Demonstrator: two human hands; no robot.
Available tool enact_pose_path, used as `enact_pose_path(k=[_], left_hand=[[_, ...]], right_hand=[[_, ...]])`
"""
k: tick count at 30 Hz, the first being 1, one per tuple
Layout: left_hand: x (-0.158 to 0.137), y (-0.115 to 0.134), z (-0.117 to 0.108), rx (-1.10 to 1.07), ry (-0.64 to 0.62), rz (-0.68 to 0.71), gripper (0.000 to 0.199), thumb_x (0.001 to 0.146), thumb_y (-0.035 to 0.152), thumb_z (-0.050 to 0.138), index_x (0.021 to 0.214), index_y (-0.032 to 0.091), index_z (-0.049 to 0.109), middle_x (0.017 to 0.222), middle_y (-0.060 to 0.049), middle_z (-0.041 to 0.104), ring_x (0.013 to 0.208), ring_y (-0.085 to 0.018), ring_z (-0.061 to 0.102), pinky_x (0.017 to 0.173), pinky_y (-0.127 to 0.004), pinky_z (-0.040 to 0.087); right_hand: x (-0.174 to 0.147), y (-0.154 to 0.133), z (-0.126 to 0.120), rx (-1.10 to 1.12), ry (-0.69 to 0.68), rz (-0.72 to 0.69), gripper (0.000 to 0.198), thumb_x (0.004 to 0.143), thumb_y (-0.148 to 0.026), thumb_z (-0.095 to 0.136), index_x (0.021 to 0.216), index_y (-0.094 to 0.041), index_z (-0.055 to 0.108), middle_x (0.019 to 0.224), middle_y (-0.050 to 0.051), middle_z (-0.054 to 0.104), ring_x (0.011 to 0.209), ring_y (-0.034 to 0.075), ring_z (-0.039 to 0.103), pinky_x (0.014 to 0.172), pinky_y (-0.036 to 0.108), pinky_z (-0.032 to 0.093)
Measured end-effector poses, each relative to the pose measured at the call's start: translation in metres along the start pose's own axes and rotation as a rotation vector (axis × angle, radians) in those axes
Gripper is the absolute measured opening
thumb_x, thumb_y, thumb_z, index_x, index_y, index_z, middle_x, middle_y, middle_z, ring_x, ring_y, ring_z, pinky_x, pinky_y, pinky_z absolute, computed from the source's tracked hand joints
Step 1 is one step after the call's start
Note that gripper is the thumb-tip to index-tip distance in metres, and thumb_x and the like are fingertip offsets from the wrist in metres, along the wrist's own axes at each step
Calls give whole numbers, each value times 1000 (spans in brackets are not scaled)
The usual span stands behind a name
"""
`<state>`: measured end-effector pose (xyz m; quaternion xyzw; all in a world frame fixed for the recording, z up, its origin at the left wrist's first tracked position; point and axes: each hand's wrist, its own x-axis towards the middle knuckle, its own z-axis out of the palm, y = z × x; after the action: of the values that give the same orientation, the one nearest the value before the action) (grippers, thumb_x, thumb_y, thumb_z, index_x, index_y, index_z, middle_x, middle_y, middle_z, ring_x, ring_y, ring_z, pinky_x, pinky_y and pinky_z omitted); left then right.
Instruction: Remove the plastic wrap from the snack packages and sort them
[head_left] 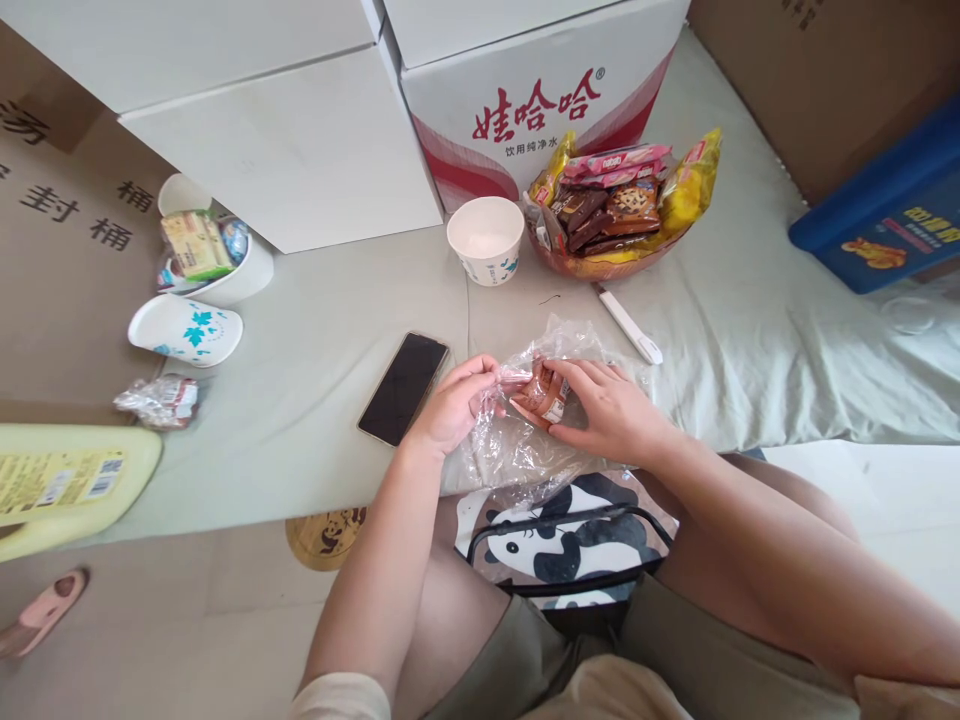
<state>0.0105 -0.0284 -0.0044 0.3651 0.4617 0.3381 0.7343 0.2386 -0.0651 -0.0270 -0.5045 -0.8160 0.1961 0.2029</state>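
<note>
My left hand [456, 402] pinches a clear plastic bag [502, 448] between thumb and fingers, with a bit of reddish wrapper by the fingertips. My right hand [611, 408] is closed over brown-orange snack packets [546, 392] that lie within the crinkled bag; how many there are I cannot tell. The bag spreads over the front edge of the cloth-covered surface [315, 400]. Left of my left hand lies a dark-screened phone [403, 387]. Beyond my right hand is a white utility knife [628, 323].
A white paper bowl [486, 240] stands beside a bowl [600, 268] heaped with packaged snacks. White boxes [525, 110] back the surface. To the left are a tipped paper cup [187, 328], a bagged packet [161, 400] and a yellow jug [75, 480]. A blue container [885, 200] is at the right.
</note>
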Motion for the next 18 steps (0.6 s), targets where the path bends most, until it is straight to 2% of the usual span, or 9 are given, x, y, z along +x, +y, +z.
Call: enact_pose_path(k=[3,6,8,10,12,15,16,18], left_hand=[[2,1,0,16,61,1,24,72,34,72,74,20,53,82,-5,76,75,-19,72,48,-19,39],[7,3,-2,-21,262,63,20,72,30,65,74,20,48,80,-5,76,68,-18,72,43,-17,28],[10,4,-4,-51,380,82,16,72,27,61,75,20,46,77,-5,75,62,-17,71,42,-17,27],[13,4,-5,-70,429,84,14,72,25,59,76,20,46,74,-4,74,59,-16,71,43,-17,29],[13,3,-5,-69,427,83,13,73,25,58,76,20,47,72,-3,73,58,-16,71,43,-18,30],[12,2,-1,-34,401,66,13,74,26,58,76,20,47,73,-4,73,59,-16,71,41,-17,23],[12,1,0,-22,397,58,13,74,26,59,76,20,47,74,-5,73,59,-16,71,40,-18,19],[11,1,1,-3,392,46,13,73,26,59,75,20,47,74,-5,72,58,-17,70,39,-18,15]], right_hand=[[3,3,-3,79,17,-15,61,82,-27,63,141,-22,48,127,15,69,115,34,67,94,51,54],[3,6,-8,178,63,-59,56,81,-25,61,135,-21,50,123,14,69,107,31,69,87,46,57],[2,7,-10,226,141,-80,51,82,-27,61,131,-22,51,120,13,69,101,29,70,84,45,58],[4,11,-12,237,281,-68,46,82,-32,63,126,-23,52,115,10,69,97,27,69,82,45,58],[9,20,-14,196,477,-9,42,82,-36,67,119,-24,52,112,9,66,97,27,67,82,46,58],[29,42,-20,100,783,128,35,82,-38,68,109,-25,49,107,9,60,96,28,63,85,51,55],[37,48,-24,78,852,159,33,82,-38,68,106,-26,49,105,10,59,96,29,62,86,53,54],[54,58,-31,42,898,200,27,84,-39,66,101,-27,48,105,11,57,101,32,60,92,57,50]])
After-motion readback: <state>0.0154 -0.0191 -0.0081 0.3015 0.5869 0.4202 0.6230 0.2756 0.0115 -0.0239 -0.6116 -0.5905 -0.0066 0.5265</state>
